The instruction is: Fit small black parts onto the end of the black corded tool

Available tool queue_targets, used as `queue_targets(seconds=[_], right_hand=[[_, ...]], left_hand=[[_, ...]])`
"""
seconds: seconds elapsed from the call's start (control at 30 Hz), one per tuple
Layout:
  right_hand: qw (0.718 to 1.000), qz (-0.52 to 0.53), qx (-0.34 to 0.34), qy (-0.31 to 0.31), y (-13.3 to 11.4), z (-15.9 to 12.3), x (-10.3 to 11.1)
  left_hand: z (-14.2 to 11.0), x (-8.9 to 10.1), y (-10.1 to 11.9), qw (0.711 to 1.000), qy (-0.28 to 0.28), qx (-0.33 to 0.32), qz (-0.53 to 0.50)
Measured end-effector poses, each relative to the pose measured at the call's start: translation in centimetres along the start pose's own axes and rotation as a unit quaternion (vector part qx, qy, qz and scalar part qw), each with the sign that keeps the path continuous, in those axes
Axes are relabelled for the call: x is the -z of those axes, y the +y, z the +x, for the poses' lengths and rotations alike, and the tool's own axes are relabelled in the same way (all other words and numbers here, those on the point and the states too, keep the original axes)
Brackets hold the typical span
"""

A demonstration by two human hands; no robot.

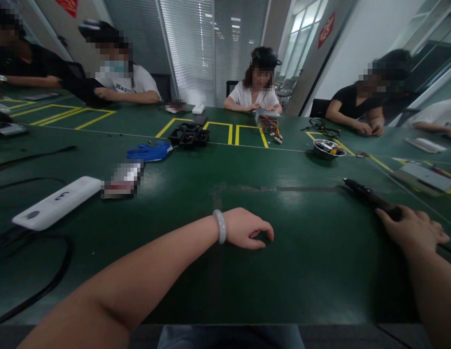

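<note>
My left hand point(248, 229) rests on the green tabletop point(218, 271), a pale bangle point(219, 227) around its wrist. Its fingers curl loosely, with a gap between thumb and forefinger and nothing held. At the right, my right hand point(416, 228) is closed over a slim black electric screwdriver point(373, 199), which lies low over the table with its metal tip pointing away to the left. The palm and part of the tool's rear are hidden by the fingers.
Left of me lie a white power bank point(58, 202), a phone point(123, 179), a blue glove point(149, 151) and black cables point(61, 271). Farther off are black plastic parts point(189, 134), a metal bowl point(329, 149) of small parts and a power supply point(267, 118). Several people sit opposite.
</note>
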State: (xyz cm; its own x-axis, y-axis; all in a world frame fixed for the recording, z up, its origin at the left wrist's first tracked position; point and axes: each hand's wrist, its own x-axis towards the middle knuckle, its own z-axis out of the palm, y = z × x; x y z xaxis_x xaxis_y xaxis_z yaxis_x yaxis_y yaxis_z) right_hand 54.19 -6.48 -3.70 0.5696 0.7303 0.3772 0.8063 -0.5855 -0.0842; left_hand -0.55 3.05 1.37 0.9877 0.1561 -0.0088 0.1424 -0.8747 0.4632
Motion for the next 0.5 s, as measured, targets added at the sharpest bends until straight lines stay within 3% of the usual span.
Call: queue_targets(seconds=[0.1, 0.27, 0.5], right_hand=[[1.0, -0.012, 0.007, -0.015, -5.0, -0.3, 0.5], [0.989, 0.037, 0.142, -0.023, -15.6, -1.1, 1.4], [0.926, 0.129, 0.351, -0.049, -30.8, -6.2, 3.7]], left_hand=[[0.0, -0.2, -0.2, 1.0, 0.001, -0.002, 0.001], [0.1, -0.2, -0.1, 1.0, 0.007, 0.0, 0.004], [0.0, -0.1, -0.2, 0.999, 0.034, -0.006, 0.011]])
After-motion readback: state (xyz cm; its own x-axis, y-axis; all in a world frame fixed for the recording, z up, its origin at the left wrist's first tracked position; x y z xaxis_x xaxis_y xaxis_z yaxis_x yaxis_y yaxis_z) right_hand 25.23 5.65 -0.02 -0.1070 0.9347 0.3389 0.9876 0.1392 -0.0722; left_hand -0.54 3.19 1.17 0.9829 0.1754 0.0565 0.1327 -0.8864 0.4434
